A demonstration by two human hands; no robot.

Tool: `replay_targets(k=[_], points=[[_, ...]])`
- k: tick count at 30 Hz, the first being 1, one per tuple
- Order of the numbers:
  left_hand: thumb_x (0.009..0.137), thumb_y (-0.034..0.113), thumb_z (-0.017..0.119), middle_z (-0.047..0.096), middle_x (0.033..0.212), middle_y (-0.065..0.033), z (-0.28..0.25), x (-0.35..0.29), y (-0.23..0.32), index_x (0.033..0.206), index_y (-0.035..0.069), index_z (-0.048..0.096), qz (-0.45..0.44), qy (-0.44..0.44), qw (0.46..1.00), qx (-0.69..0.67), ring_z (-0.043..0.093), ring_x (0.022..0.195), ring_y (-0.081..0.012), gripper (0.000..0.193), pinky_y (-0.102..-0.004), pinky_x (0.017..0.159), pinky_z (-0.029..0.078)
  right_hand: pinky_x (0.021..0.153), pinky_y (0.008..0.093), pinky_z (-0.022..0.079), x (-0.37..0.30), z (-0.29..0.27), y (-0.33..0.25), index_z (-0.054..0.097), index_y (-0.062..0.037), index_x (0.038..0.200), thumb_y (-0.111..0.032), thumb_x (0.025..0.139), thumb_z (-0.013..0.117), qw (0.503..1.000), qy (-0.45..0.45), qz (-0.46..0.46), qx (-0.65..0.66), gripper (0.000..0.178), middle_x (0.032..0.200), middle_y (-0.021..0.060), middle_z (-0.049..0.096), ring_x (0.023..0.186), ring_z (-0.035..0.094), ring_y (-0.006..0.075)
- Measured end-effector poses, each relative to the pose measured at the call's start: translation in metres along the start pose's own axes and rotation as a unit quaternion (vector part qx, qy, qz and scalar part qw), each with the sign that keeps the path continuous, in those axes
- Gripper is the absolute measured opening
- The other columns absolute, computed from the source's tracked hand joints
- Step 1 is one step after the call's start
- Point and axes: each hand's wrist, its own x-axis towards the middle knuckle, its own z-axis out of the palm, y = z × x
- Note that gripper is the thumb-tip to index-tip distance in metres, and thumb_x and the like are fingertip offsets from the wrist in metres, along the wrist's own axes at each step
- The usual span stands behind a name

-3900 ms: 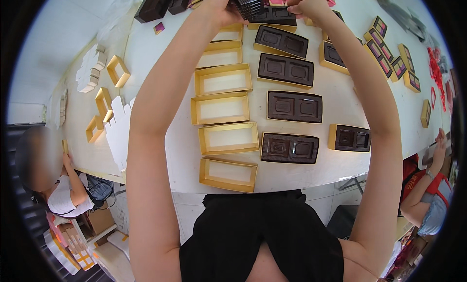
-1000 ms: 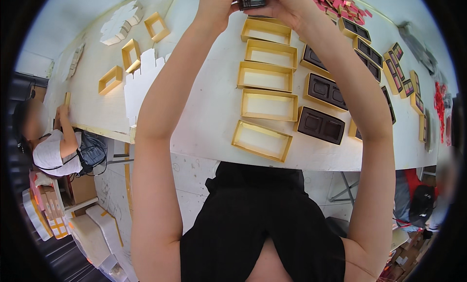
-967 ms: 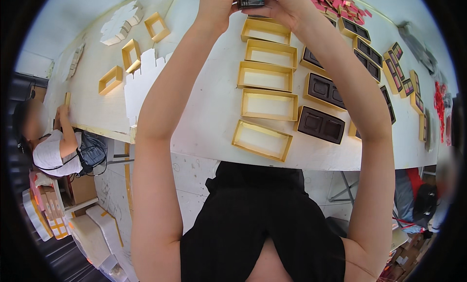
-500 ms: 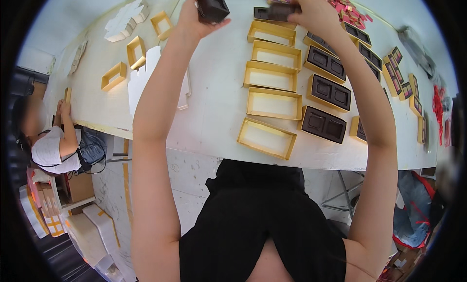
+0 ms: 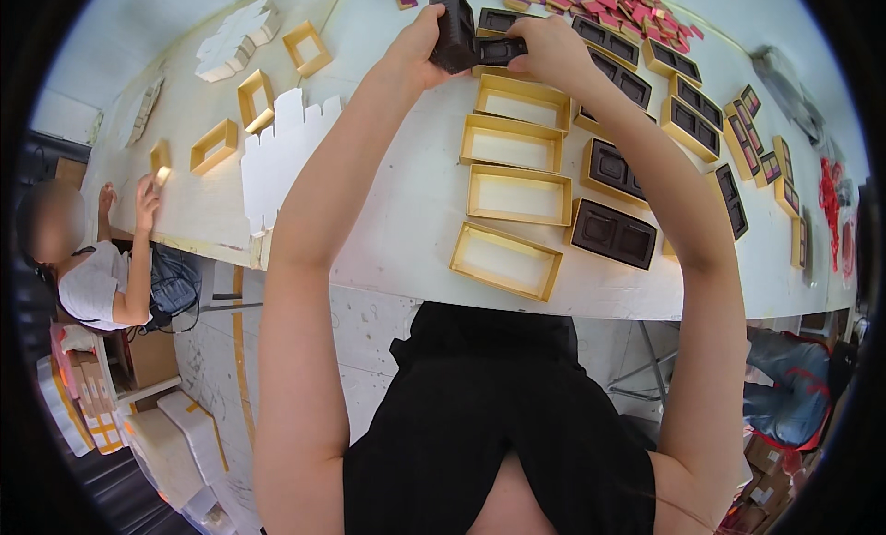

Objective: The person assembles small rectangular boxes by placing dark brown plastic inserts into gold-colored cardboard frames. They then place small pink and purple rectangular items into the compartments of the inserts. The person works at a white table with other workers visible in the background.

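Note:
My left hand (image 5: 417, 53) is closed around a stack of dark brown plastic inserts (image 5: 455, 29), held tilted above the far part of the table. Just right of it, my right hand (image 5: 554, 53) grips a single dark brown plastic insert (image 5: 499, 51) by its right end. This insert lies over a gold box that is mostly hidden beneath it. Toward me runs a column of gold boxes (image 5: 520, 195) without inserts. Right of the column stand gold boxes fitted with dark inserts (image 5: 613, 233), each with two square recesses; my right forearm covers some of them.
Small pink, purple and gold pieces (image 5: 600, 4) lie heaped at the far edge. Flat white card (image 5: 281, 166) and gold frames (image 5: 214, 147) lie to the left. A co-worker (image 5: 106, 276) sits at the far left. Filled boxes (image 5: 741, 147) stand at the right.
My left hand has moved right with the insert stack. My right hand has come left and down, bringing its insert over a gold box. The co-worker's hands have moved apart.

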Motion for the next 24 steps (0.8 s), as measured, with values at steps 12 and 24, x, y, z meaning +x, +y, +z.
replay_targets(k=[12,24], points=[[0.102,0.035,0.043,0.060,0.119,-0.0135,0.011,-0.010,0.001,0.124,0.006,0.051,0.052,0.002,0.997,0.057,0.060,0.107,-0.0276,0.037,-0.0504,0.091,0.051,0.058,0.0267,0.058,0.014,-0.003,0.047,0.070,-0.0001,0.087,-0.015,0.087,0.070,0.949,-0.082,0.172,0.250,0.015,0.068,0.0086,0.068,0.059,0.069,0.0140],[0.103,0.033,0.042,0.059,0.122,-0.0129,0.004,0.002,-0.001,0.126,0.004,0.049,0.057,-0.009,0.996,0.063,0.059,0.112,-0.0244,0.038,-0.0452,0.096,0.050,0.080,0.0436,0.052,-0.004,0.020,0.019,0.072,-0.0046,0.088,-0.018,0.084,0.071,0.993,0.112,0.018,-0.032,0.014,0.097,0.0128,0.062,0.091,0.063,0.0348]])
